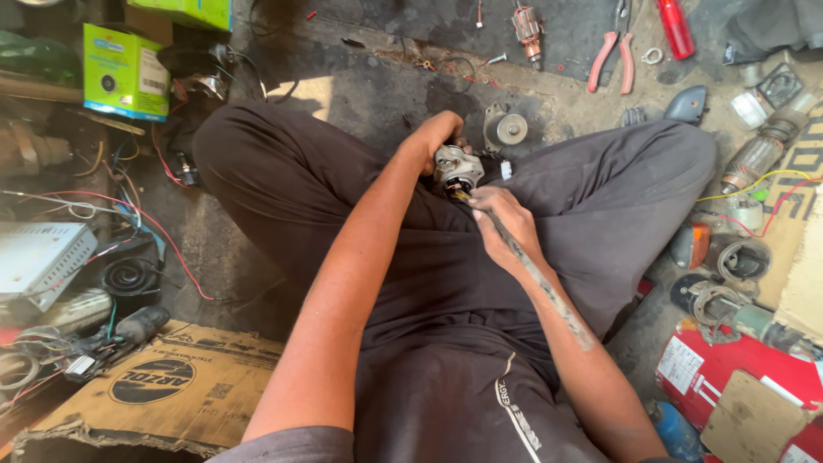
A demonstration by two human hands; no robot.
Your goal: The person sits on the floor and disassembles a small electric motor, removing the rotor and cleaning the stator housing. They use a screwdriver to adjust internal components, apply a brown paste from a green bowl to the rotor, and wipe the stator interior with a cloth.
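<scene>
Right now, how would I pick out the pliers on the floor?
Look past the person's crossed legs to the dark mat along the top edge. The red-handled metal pliers lie there, just left of a red cylindrical bottle. Their two curved, splayed handles set them apart.

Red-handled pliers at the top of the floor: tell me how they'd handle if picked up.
The pliers look like rigid metal, probably heavy for their size. Their handles are splayed open, so they would likely swing at the pivot. Lying flat on the floor, they seem unlikely to roll.
</scene>
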